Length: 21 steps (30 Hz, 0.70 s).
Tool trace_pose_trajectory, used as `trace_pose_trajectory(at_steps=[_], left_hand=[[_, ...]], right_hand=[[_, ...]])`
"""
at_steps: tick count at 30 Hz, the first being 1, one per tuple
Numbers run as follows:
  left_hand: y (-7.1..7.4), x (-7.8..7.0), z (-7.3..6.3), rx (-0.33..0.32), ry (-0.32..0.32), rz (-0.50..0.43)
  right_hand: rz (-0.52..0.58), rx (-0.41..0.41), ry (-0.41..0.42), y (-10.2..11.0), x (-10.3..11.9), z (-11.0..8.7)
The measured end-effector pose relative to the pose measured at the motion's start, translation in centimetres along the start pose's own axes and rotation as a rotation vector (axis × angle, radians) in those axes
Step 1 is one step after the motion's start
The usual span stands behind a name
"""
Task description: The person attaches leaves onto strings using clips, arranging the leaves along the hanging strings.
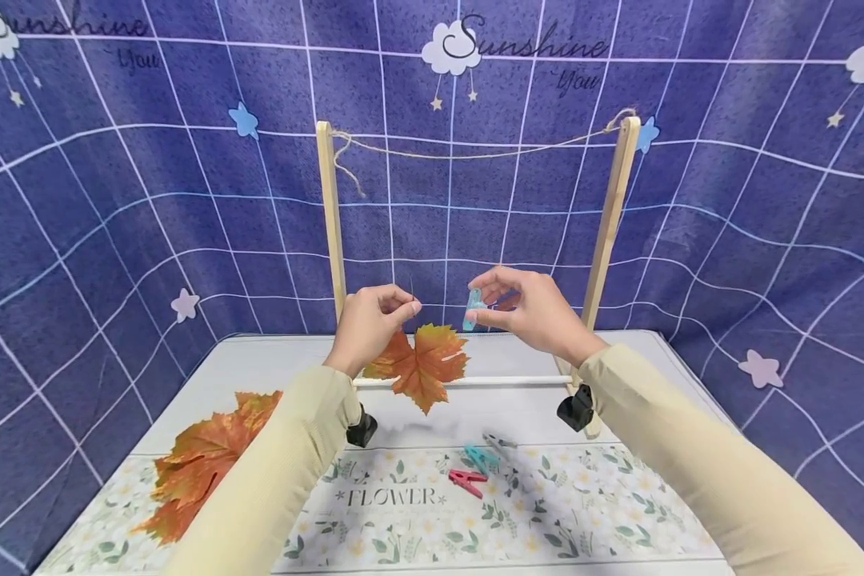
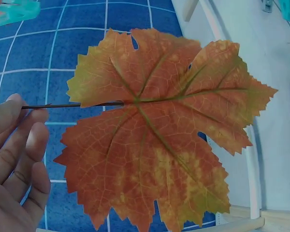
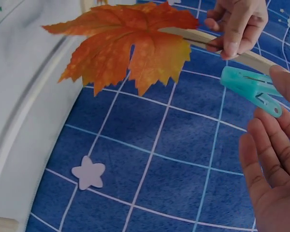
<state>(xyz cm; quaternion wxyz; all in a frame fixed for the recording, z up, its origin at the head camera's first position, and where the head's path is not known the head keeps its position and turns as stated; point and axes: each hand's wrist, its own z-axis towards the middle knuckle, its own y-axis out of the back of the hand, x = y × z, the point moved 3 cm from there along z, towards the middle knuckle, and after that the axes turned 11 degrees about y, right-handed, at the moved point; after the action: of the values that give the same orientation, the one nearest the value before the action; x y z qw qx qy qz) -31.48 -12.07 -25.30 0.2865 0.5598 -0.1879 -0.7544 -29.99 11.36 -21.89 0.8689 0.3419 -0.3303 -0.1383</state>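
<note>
My left hand (image 1: pixel 374 320) pinches the thin dark stem of an orange-red leaf (image 1: pixel 426 368), which hangs from the fingertips. In the left wrist view the whole leaf (image 2: pixel 150 130) spreads out, its stem running to thumb and forefinger. My right hand (image 1: pixel 529 308) holds a turquoise clothespin (image 1: pixel 471 310) between thumb and fingers, at about the same height as the left hand. The right wrist view shows the clothespin (image 3: pixel 251 87) just below the left fingertips, apart from the stem. Both hands are below a twine line (image 1: pixel 446 156) strung between two wooden posts.
More orange leaves (image 1: pixel 209 456) lie at the table's left, partly behind my left sleeve. A red clothespin (image 1: pixel 468 482), a turquoise clothespin (image 1: pixel 481 458) and a grey one (image 1: pixel 500 441) lie on the flowered cloth. Wooden posts (image 1: pixel 610 224) rise at both sides, with black clamps (image 1: pixel 577 408) near their bases.
</note>
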Motion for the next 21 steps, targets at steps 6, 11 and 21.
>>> trace_pose_trajectory(at_steps=[6, 11, 21], left_hand=[[0.3, -0.6, 0.8, -0.026, -0.013, -0.025], [0.7, -1.4, 1.4, -0.053, -0.056, -0.018], [1.0, -3.0, 2.4, -0.073, -0.079, -0.014]], right_hand=[[-0.001, -0.068, 0.025, 1.0, 0.9, 1.1], [-0.032, -0.094, 0.065, 2.0, 1.6, 2.1], [-0.032, -0.113, 0.107, 2.9, 2.3, 3.9]])
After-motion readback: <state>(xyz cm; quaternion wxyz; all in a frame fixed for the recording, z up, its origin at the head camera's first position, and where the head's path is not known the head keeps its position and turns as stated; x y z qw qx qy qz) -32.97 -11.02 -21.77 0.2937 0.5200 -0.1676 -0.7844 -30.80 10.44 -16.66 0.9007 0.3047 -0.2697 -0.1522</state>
